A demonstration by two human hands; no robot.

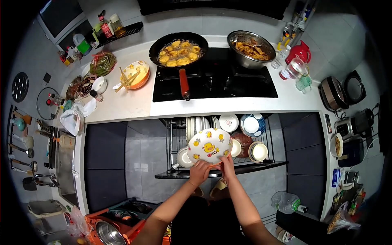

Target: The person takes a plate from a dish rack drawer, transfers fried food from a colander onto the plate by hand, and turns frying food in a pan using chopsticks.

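A white plate (209, 143) with a duck and pineapple pattern is held above the open dish drawer (261, 163). My left hand (200, 172) grips its near edge. Close beside it, my right hand (227, 166) grips the same edge a little to the right. Beneath and around the plate, the drawer holds upright white plates (196, 123), a round white dish (228, 122), a blue-rimmed dish (252, 124) and stacked white bowls (258, 151). The plate hides part of the drawer's contents.
Food fries in a pan (179, 50) on the black stove (216, 83), its red handle (183, 83) pointing toward me. A steel colander (251, 49) sits at the right burner. An orange bowl (141, 80) with chopsticks stands left. A large plastic bottle (285, 202) lies lower right.
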